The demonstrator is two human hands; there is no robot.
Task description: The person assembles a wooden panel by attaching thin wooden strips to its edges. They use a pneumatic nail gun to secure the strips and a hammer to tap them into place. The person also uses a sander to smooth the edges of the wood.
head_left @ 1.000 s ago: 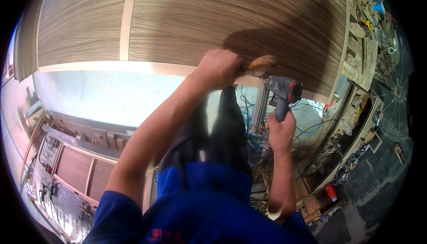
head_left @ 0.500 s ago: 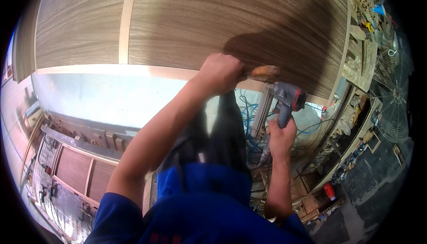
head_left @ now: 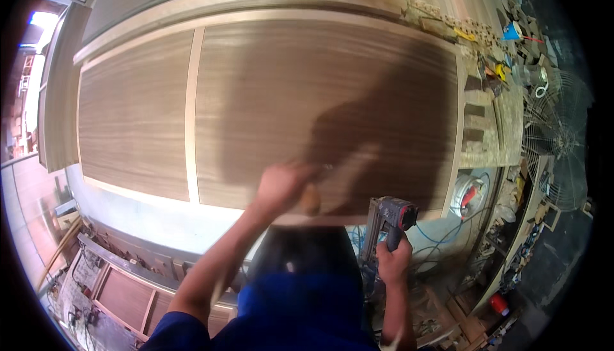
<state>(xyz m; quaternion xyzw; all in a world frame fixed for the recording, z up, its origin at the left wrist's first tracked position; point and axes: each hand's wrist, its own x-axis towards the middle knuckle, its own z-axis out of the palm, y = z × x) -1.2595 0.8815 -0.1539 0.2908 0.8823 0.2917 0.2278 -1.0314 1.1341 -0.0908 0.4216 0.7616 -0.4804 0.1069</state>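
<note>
The panel (head_left: pixel 268 82) lies flat before the person, its near rim at the waist, probably so both hands reach that edge easily. The right hand (head_left: pixel 394 261) has its fingers wrapped round the handle of the nail gun (head_left: pixel 394 211), head up by the near rim, a hold that likely suits the trigger. The left hand's (head_left: pixel 279 188) fingers are curled over the panel, seemingly gripping the blurred wooden piece (head_left: pixel 311 200).

1. Framed panel (head_left: pixel 268 114): brown wood grain, lying flat; pale edging, one pale crosspiece.
2. Nail gun (head_left: pixel 396 213): dark grey, red-trimmed, raised beside the near edge.
3. Rounded orange-brown piece (head_left: pixel 311 200): blurred, near that edge; contact unclear to me.
</note>
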